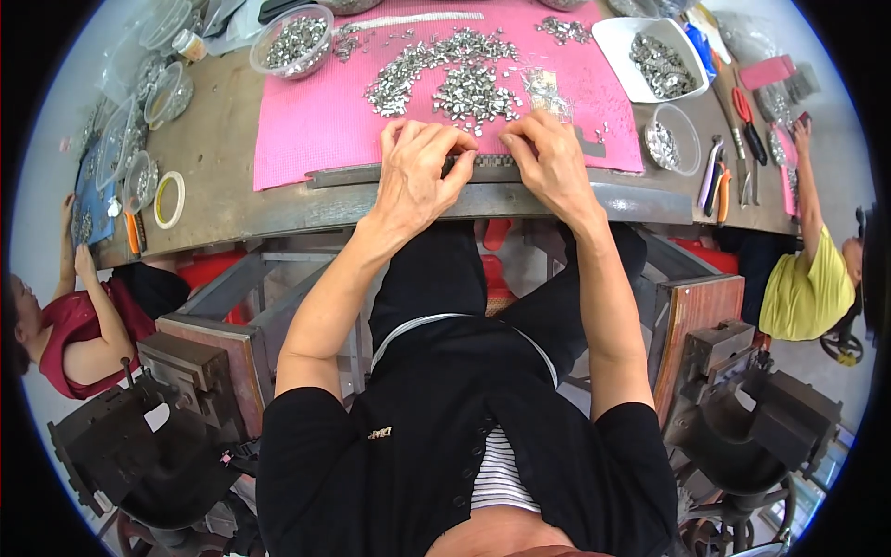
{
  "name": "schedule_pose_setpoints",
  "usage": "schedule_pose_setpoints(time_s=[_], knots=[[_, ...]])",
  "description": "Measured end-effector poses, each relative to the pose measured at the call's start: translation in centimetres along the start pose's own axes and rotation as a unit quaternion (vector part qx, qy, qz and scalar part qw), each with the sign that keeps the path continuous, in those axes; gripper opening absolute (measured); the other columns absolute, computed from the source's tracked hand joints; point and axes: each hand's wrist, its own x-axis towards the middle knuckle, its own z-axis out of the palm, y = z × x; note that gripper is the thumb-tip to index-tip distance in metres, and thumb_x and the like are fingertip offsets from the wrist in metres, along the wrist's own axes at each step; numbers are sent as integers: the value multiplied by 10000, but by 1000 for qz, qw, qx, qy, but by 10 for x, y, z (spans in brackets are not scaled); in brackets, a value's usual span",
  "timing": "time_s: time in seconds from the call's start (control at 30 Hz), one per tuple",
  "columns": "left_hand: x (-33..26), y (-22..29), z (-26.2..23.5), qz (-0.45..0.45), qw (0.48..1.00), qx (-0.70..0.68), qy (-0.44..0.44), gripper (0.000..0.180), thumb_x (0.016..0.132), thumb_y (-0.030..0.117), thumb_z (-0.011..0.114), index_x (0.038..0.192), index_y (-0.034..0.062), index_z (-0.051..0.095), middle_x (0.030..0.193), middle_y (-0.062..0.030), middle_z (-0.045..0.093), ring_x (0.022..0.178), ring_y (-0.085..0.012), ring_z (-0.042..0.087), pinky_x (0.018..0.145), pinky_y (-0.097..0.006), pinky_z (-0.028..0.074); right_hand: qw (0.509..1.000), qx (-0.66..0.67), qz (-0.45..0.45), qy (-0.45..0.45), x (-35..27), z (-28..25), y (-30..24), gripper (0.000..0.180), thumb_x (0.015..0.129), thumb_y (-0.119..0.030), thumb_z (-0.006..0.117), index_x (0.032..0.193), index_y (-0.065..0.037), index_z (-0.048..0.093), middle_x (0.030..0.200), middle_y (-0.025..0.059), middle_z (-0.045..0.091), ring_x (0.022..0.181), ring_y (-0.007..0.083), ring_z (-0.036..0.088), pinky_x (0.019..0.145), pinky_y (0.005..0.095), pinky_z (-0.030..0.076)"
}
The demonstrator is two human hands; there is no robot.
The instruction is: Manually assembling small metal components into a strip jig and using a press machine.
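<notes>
Both hands are at the front edge of a pink mat (302, 135), over a long narrow dark metal strip (495, 161) with a row of small slots or pieces along it. My left hand (418, 172) has its fingers curled and thumb and forefinger close together at the strip; what they hold is hidden. My right hand (549, 162) faces it, fingertips drawn together above the strip, also on something too small to make out. Just beyond them lies a heap of small shiny metal pieces (471, 90), with a curved heap (399, 82) behind it to the left.
A round clear bowl (323, 58) and a white tub (614, 56) hold more metal pieces. At right are a small clear bowl (689, 148) and orange-handled pliers (724, 204); at left, a tape roll (179, 201). A steel rail (640, 204) edges the bench. Other people sit on both sides.
</notes>
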Motion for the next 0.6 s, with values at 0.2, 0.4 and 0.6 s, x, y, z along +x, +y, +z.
schedule_pose_setpoints(time_s=[0.2, 0.4, 0.6], knots=[[-2, 1, 2, 18, 999, 39, 3, 177, 831, 225, 801, 943, 109, 727, 891, 7, 699, 884, -212, 614, 1009, -433, 356, 999, -3, -33, 12, -18, -4, -10, 51, 861, -77, 727, 909, -61, 724, 871, 59, 623, 877, 252, 607, 803, 390, 408], [-2, -1, 2, 13, 999, 47, 24, 182, 824, 234, 806, 929, 114, 719, 874, 8, 690, 895, -213, 612, 1001, -450, 356, 1000, 1, -17, 8, -11, -2, -7, 75, 852, -109, 752, 916, -69, 745, 868, 63, 641, 880, 257, 616, 800, 394, 416], [18, -16, -5, -9, 996, 90, -1, 101, 841, 217, 777, 886, 138, 733, 857, -5, 680, 913, -236, 601, 1001, -494, 345, 999, -40, 6, -5, 11, 17, -11, 109, 839, -159, 772, 894, -71, 738, 876, 80, 656, 891, 279, 622, 821, 413, 420]])
